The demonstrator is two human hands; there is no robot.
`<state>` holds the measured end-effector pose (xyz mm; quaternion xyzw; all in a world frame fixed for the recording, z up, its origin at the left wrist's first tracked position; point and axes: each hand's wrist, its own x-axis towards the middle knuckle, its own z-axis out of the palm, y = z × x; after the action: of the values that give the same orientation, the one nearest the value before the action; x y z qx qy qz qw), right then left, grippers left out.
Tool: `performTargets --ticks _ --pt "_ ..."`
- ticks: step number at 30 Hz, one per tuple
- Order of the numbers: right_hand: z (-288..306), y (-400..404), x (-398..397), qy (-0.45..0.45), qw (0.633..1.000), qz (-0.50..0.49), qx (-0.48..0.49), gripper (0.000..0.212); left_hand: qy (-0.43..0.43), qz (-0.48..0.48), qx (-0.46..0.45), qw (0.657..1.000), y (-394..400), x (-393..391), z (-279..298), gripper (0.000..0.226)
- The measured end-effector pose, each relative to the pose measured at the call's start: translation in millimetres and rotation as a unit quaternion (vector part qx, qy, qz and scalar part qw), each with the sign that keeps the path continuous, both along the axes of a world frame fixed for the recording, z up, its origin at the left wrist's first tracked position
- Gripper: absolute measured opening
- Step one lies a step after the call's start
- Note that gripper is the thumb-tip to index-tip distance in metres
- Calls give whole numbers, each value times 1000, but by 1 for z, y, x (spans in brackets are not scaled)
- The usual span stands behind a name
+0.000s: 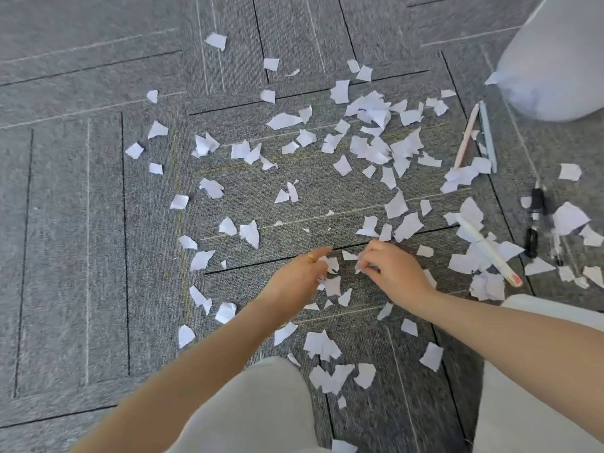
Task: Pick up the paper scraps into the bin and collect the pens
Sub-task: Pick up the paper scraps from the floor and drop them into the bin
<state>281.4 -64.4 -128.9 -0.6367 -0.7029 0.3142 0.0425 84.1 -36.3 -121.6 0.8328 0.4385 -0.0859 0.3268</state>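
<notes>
- Gathering scraps (369,125) at frame centre: your right hand (394,271) has its fingers curled round a small pinch of white paper, and your left hand (299,273) grips another few pieces, index finger stretched forward.
- Both hands sit low over the carpet (81,223), close together, with loose pieces touching or just beside the fingertips.
- Bin (555,63): white, bag-lined, upper right corner of the frame. It lies up and to the right of both hands, well apart from them; your right hand is the nearer one, so judge the drop as a right-hand reach.
- Paper: white, torn, irregular, mostly flat, some curled or overlapping. Densest cluster lies upper centre-right, between your hands and the bin; thinner scatter to the left and bottom centre.
- Pens, all at the right side: a pink pen (466,135) and a blue pen (488,138) side by side below the bin, long axes running near vertical in the frame; a white pen (487,248) slanting down to the right, partly lying on paper; a black pen (534,220) and a clear one just beside it, near vertical.
- Judgement: early stage; most paper and every pen remain on the floor.
</notes>
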Motion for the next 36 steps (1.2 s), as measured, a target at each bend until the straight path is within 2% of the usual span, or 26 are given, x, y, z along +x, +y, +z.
performTargets --ticks 3,7,9,11,13,15,18,20,23,27,29,32,36 --pt "1 0 -2 -21 1000 3 8 11 29 -65 46 996 1 5 -8 43" --pt "3 3 -1 -18 1000 -13 -21 15 38 -102 71 991 -5 2 -13 40" --pt "4 8 -2 -44 998 24 -31 25 30 -82 70 994 -6 2 -13 35" --pt "5 15 -4 -105 989 98 -24 22 16 -41 56 997 -7 4 -12 30" --pt "7 18 -4 -130 983 129 -30 16 18 13 19 1000 -6 6 -10 24" --pt "9 21 -1 -100 990 91 -39 14 7 65 -28 998 -4 10 -5 22" --pt "13 33 14 -15 996 -90 8 14 -37 107 -75 991 5 21 4 31" --pt "14 45 32 -23 986 -162 31 11 -63 101 -91 989 17 35 16 34" --pt "16 59 57 -51 986 -159 7 9 -70 42 -89 993 40 59 39 35" --pt "8 56 64 -43 994 -89 -47 8 0 -64 -69 996 64 86 41 47" --pt "2 48 65 -54 996 -71 -24 6 36 -59 -69 995 66 98 25 47" --pt "-5 36 66 -70 995 -57 31 10 76 0 -64 995 47 114 1 37" --pt "-10 33 66 -40 994 -95 33 10 33 35 -6 999 18 111 -10 37"
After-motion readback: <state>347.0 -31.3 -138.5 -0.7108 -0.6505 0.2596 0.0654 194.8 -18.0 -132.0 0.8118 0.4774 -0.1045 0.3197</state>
